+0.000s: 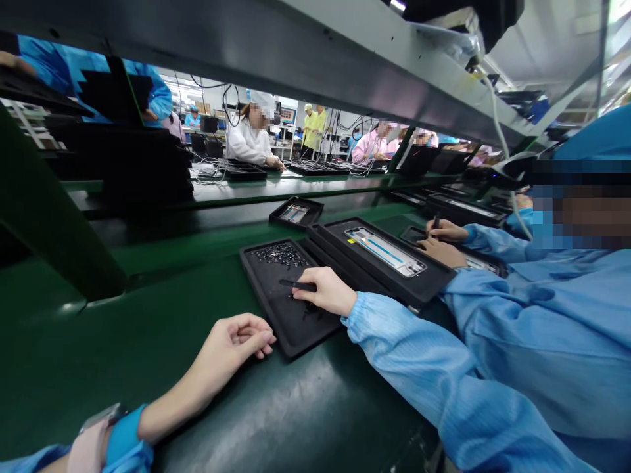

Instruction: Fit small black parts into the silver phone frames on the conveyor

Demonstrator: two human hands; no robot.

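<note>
My right hand (325, 290) pinches black tweezers (306, 286) over a black tray (269, 289). Small dark parts (280, 254) cover the tray's far end, and a few more lie below my fingers. Beside the tray's near left edge, my left hand (246, 336) rests with its fingers loosely curled and nothing visible in them. To the right of the tray, a larger black case (434, 279) holds a long silver frame (387, 251) with blue strips and a yellow tag near its left end.
A small black box (311, 214) with a part inside stands behind the tray. At the right, a co-worker in blue (557, 289) has both hands (444, 240) near another case. A metal beam (296, 59) crosses overhead; a green post (59, 210) rises at left.
</note>
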